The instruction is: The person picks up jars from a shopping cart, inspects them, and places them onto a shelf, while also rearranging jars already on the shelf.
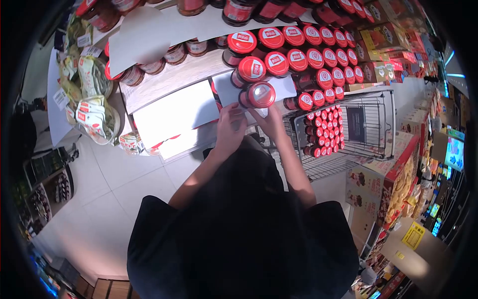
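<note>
A red-lidded glass jar (260, 94) stands in front of the other jars, over a white sheet (284, 85) at the shelf edge. My right hand (271, 123) is closed at the near side of this jar, its fingertips by the jar's base; a small white patch shows beside the thumb. To the left, my left hand (231, 129) has its fingers curled close to the same jar. What lies in its fingers is hidden. Behind are rows of similar red-lidded jars (276, 63). A blank white panel (174, 112) lies left of my left hand.
At the right stands a wire shopping cart (383, 124) with many red-lidded jars (323, 129) in it. Bagged goods (94, 119) hang at the left. Cartons (371, 182) are stacked beyond the cart. A white sheet (144, 35) covers part of the upper shelf.
</note>
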Available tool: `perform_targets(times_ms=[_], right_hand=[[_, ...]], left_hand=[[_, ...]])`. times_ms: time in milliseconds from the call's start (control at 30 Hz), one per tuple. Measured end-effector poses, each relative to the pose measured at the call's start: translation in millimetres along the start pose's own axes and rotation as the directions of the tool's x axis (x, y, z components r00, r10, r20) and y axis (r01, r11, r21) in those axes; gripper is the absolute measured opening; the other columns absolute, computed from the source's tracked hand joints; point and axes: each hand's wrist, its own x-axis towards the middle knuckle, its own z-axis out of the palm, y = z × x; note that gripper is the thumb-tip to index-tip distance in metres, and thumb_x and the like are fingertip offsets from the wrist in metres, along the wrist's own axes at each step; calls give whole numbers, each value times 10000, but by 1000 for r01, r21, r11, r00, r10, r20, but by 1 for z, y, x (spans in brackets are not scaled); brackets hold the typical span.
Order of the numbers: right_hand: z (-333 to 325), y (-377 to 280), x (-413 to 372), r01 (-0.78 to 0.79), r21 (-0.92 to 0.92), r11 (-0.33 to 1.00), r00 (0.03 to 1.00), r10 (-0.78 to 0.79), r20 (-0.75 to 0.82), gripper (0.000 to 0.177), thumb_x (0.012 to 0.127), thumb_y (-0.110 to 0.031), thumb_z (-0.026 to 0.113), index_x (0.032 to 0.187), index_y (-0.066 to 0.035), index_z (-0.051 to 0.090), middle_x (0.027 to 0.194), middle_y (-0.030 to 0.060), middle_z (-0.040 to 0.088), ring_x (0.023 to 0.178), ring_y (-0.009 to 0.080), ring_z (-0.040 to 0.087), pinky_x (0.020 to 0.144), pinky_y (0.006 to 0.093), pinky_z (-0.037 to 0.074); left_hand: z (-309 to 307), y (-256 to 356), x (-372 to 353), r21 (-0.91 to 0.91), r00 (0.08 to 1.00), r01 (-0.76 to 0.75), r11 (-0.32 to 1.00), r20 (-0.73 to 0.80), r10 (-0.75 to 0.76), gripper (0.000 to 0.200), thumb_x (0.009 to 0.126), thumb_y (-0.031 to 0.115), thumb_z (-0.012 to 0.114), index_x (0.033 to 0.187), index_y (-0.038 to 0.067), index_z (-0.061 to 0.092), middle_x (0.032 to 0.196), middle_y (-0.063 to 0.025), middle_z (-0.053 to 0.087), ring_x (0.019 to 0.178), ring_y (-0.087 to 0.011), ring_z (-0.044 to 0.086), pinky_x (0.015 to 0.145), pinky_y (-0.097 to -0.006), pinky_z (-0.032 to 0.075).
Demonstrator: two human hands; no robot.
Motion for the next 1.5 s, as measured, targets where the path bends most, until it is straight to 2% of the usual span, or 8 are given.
perform_targets(times_ms=[100, 267, 333, 467, 533, 633, 933, 1500], right_hand=[[-10, 6, 0, 18, 55, 998, 988, -27, 153, 584, 877, -201, 783, 1348, 22, 518, 1288, 243, 624, 1248, 382, 597, 1016, 434, 477], [-14, 17, -14, 7, 87, 996, 1000, -9, 25, 667, 883, -211, 778, 1430, 12, 469, 1299, 212, 644, 1205, 333, 642, 1000, 405, 498], [-21, 25, -23, 25, 59, 998, 1000, -25, -14, 728, 885, -200, 775, 1472, 40, 419, 1352, 224, 617, 1244, 344, 622, 1023, 394, 489], [-34, 53, -50, 16, 77, 997, 994, -8, -110, 713, 884, -158, 767, 1474, 44, 421, 1352, 225, 624, 1248, 316, 628, 1016, 381, 503], [-45, 64, -65, -47, 120, 992, 990, 62, -126, 674, 882, -168, 762, 1443, 44, 454, 1326, 229, 633, 1234, 329, 632, 1016, 394, 505], [-56, 81, -82, -108, 181, 978, 979, 136, -152, 609, 882, -174, 755, 1396, 41, 507, 1273, 226, 656, 1193, 326, 654, 996, 402, 520], [-74, 100, -101, -91, 251, 964, 975, 137, -175, 470, 894, -112, 748, 1316, 12, 581, 1156, 161, 704, 997, 238, 709, 883, 339, 564], [-109, 85, -95, -146, 538, 831, 927, 305, -220, 501, 940, -152, 720, 1353, 54, 526, 1062, 160, 715, 911, 170, 701, 795, 302, 559]], left_hand=[[5, -8, -1, 14, 998, -27, 1000, -53, 28, 438, 888, -7, 669, 1291, -12, 496, 1082, -130, 628, 968, -193, 678, 845, -328, 548], [9, -22, -12, -38, 1000, 17, 999, -25, -18, 302, 924, 26, 667, 1198, -6, 543, 978, -69, 638, 859, -139, 655, 791, -282, 524], [8, -20, -16, -131, 958, 275, 952, 115, -261, 274, 927, 32, 673, 1174, -8, 561, 939, -58, 637, 841, -129, 646, 763, -256, 510], [14, -14, -15, -20, 999, 26, 999, -18, -27, 446, 885, -11, 704, 1279, 3, 497, 1087, -99, 586, 947, -140, 600, 759, -253, 504], [16, -8, -1, 144, 977, -174, 974, -100, 190, 717, 807, 29, 799, 1393, 17, 387, 1333, -160, 460, 1156, -216, 536, 921, -335, 483], [33, 20, 23, 286, 969, -174, 942, -120, 215, 932, 758, 97, 874, 1488, 26, 299, 1443, -169, 429, 1314, -270, 473, 1081, -406, 415], [55, 20, 35, 417, 960, -121, 901, -181, 213, 668, 774, 149, 895, 1322, -18, 551, 1218, -130, 649, 1137, -224, 629, 1045, -375, 457], [178, -25, -5, 337, 969, -245, 909, 99, 225, 669, 730, 64, 880, 1300, -31, 543, 1219, -191, 619, 1106, -316, 644, 927, -393, 532]])
